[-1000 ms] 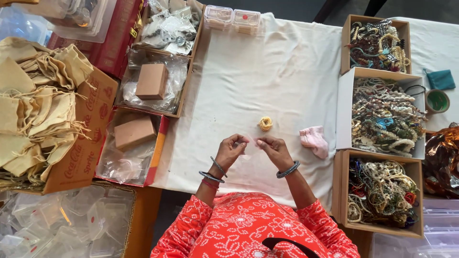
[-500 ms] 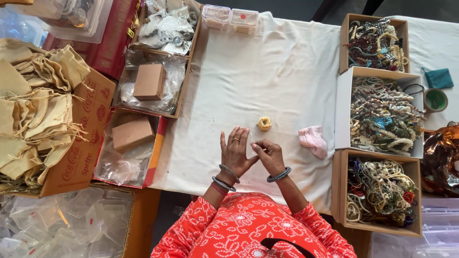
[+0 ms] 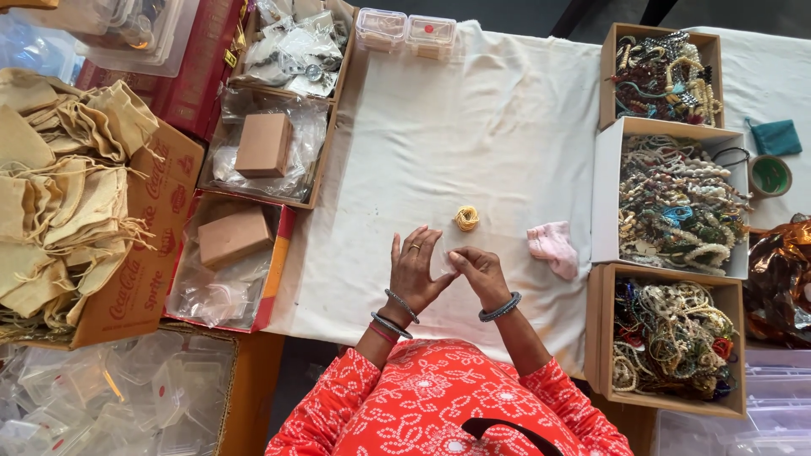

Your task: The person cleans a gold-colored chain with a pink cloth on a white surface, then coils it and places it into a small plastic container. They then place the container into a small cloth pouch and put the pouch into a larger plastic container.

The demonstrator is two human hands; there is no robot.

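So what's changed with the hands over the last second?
The left hand and right hand drew together, fingertips now meeting above the white cloth; the left hand's fingers spread open. What they pinch is too small to tell. The yellow coil, pink cloth and bead boxes stayed put.

cloth (image 3: 473,127): we see off-white, plain
coil (image 3: 466,218): yellow-gold
rag (image 3: 553,247): pale pink
sleeves (image 3: 439,405): red-orange with a white floral print
bangles (image 3: 500,308): grey on the right wrist; grey and pink on the left
ring (image 3: 415,247): gold, we think, though it is small in view
pouches (image 3: 59,186): tan
blocks (image 3: 263,144): brown
small pouch (image 3: 775,136): teal
beads (image 3: 676,211): mixed white, brown, green, blue and red
foil (image 3: 781,279): coppery orange
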